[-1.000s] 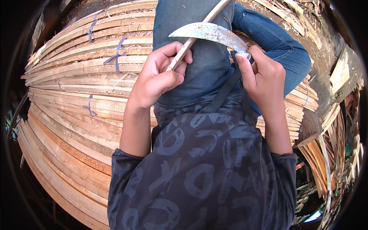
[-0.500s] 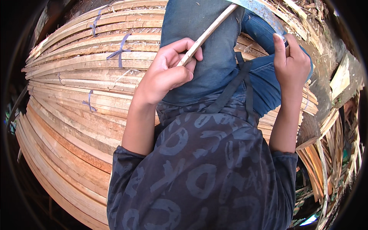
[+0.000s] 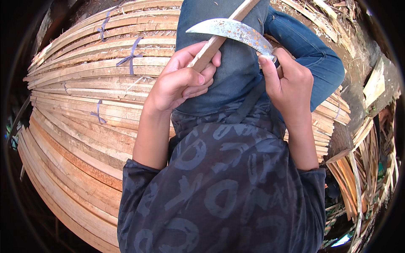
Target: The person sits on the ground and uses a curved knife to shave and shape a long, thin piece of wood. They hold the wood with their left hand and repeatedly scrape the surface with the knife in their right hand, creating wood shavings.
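Note:
My left hand (image 3: 173, 86) is closed round the near end of a narrow wooden strip (image 3: 207, 53), which slants up and away to the right over my jeans-covered leg (image 3: 236, 80). In my right hand (image 3: 292, 84) is a sickle (image 3: 244, 33) with a curved, rust-spotted metal blade; my fingers hide its handle. The blade lies across the strip just beyond my left fingers, its tip pointing left. My right thumb presses near the base of the blade.
Long wooden strips (image 3: 84, 122) lie in rows on the left, some tied with purple bands (image 3: 131, 55). More strip ends (image 3: 320, 126) show at right, beside a cut log (image 3: 341, 145). Wood scraps (image 3: 375, 84) and dry slats litter the ground there.
My right hand has moved left, bringing the sickle blade down over the strip. In my left hand the strip appears turned, showing a wider face.

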{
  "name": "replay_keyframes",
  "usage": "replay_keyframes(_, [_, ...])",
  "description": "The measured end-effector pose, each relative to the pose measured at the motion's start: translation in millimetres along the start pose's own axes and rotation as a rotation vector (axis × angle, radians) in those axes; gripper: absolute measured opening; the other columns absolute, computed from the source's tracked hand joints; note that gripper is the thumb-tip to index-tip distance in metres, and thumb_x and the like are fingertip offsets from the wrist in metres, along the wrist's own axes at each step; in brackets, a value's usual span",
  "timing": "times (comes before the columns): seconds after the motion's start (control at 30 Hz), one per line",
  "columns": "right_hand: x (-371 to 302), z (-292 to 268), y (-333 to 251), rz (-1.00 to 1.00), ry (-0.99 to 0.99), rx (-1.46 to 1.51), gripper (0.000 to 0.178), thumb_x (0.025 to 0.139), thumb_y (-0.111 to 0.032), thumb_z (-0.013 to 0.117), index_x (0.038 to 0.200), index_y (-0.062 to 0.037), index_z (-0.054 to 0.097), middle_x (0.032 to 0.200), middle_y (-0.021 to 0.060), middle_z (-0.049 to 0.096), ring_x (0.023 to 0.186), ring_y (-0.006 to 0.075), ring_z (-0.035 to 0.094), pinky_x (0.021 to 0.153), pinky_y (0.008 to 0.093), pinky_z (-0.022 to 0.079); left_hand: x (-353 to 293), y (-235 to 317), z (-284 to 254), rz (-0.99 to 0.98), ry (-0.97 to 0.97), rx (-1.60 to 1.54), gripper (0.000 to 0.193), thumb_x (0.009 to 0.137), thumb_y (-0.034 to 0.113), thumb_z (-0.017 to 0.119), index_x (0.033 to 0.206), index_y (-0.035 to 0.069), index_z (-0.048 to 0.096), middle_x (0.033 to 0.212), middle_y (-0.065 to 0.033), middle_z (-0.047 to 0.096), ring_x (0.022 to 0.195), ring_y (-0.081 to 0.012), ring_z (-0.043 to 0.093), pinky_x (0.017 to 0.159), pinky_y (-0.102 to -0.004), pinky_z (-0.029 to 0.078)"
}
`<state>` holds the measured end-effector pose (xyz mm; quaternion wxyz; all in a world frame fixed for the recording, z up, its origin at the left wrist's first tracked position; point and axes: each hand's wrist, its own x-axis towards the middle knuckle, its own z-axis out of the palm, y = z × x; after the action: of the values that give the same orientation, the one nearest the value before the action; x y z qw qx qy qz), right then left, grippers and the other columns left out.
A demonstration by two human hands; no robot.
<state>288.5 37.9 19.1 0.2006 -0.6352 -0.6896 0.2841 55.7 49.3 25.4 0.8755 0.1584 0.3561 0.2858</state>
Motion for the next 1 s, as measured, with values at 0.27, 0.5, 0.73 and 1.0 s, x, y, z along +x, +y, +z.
replay_keyframes(0.27, [16,6,19,-0.137,0.102,-0.138,0.034,0.086,-0.035,0.068,0.071,-0.0087,0.054,0.053,0.0036,0.052,0.048,0.0244,0.056,0.043,0.0354,0.04,2,0,-5,-0.039,-0.059,-0.081,0.032,0.076,0.01,0.055,0.106,0.0,0.046,0.066,0.0031,0.042,0.042,-0.0012,0.031,0.039,-0.0182,0.024])
replay_keyframes(0.5, [41,-17,68,0.116,0.249,-0.213,0.04,0.094,-0.043,0.057,0.076,-0.0071,0.06,0.049,0.0082,0.052,0.047,0.0305,0.055,0.048,0.0391,0.042,0,3,-1,-0.09,-0.053,-0.119,0.043,0.072,0.011,0.058,0.109,-0.003,0.042,0.065,0.0032,0.039,0.044,-0.0014,0.033,0.039,-0.0172,0.025])
replay_keyframes(0.73, [11,-15,30,0.093,0.091,0.021,0.032,0.091,-0.033,0.064,0.076,-0.005,0.059,0.049,0.0092,0.05,0.043,0.0264,0.05,0.045,0.034,0.039,1,-5,-8,-0.025,-0.126,-0.145,0.035,0.075,0.009,0.053,0.107,0.0,0.045,0.066,0.0028,0.041,0.043,-0.0013,0.031,0.04,-0.0175,0.025])
replay_keyframes(1.0, [14,10,18,-0.125,0.091,-0.07,0.035,0.087,-0.036,0.067,0.07,-0.0085,0.053,0.051,0.0043,0.051,0.047,0.0249,0.056,0.044,0.0344,0.042,1,-2,-7,-0.064,-0.1,-0.176,0.035,0.075,0.009,0.053,0.107,0.0,0.044,0.066,0.0028,0.041,0.044,-0.0015,0.032,0.04,-0.0181,0.025])
